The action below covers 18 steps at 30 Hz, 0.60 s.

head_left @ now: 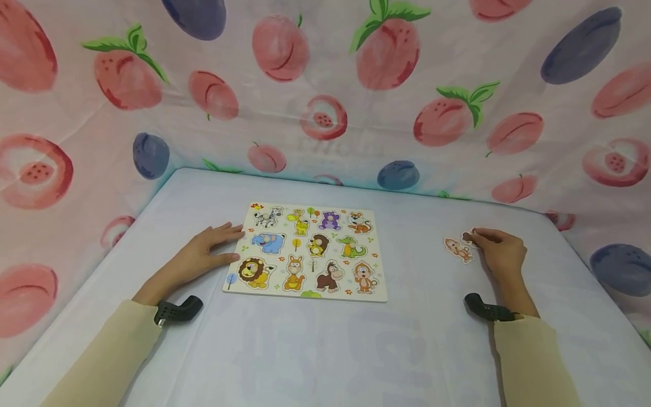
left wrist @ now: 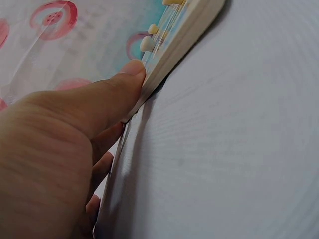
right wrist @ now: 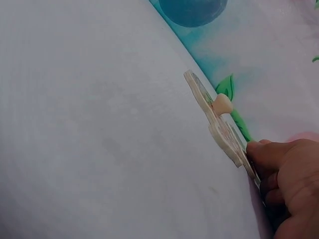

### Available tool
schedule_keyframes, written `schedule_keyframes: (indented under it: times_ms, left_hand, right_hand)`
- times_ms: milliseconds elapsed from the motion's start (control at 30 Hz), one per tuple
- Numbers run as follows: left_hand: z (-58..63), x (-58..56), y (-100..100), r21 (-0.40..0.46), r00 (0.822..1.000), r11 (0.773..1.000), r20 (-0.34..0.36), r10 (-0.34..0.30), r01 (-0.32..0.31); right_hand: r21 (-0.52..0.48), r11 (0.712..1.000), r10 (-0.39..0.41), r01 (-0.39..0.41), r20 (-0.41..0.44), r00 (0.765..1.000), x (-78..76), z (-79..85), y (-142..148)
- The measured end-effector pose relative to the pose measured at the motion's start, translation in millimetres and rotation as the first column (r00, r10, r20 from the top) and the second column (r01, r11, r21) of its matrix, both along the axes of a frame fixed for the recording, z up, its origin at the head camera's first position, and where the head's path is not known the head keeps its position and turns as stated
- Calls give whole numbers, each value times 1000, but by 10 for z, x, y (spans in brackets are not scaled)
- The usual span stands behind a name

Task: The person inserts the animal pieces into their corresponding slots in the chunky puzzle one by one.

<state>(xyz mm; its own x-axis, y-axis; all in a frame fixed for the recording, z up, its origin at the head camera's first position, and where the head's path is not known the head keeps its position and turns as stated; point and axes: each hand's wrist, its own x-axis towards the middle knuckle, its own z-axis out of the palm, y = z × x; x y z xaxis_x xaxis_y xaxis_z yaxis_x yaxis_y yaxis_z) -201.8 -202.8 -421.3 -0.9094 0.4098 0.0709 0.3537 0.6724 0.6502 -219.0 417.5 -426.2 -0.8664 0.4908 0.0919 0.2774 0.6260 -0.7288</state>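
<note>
A wooden peg puzzle board point(head_left: 310, 265) with animal pictures lies on the table, left of the middle in the head view. My left hand point(head_left: 203, 254) rests at its left edge with fingers extended. In the left wrist view the thumb point(left wrist: 112, 94) presses on the board's edge point(left wrist: 184, 42). Over to the right, my right hand point(head_left: 500, 251) pinches a brown puzzle piece point(head_left: 466, 238), mostly hidden by the fingers. Right beside it lies a monkey puzzle piece point(head_left: 459, 251). In the right wrist view, a pale knob point(right wrist: 223, 103) stands up from the monkey piece point(right wrist: 199, 94).
A white cloth point(head_left: 325, 350) covers the table. Fruit-patterned fabric point(head_left: 325, 73) rises behind the table and along both sides. A dark wrist camera point(head_left: 180, 309) sits on the left wrist, another camera point(head_left: 485, 309) on the right.
</note>
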Motion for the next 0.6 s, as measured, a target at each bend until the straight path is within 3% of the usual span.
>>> schedule_keyframes:
  times_ms: [600]
  left_hand:
    - [-3,-9,3,9,1000,1000,-24,-18,18]
  right_hand:
    - [-55,998,-25,25,8,1000,10,-4,20]
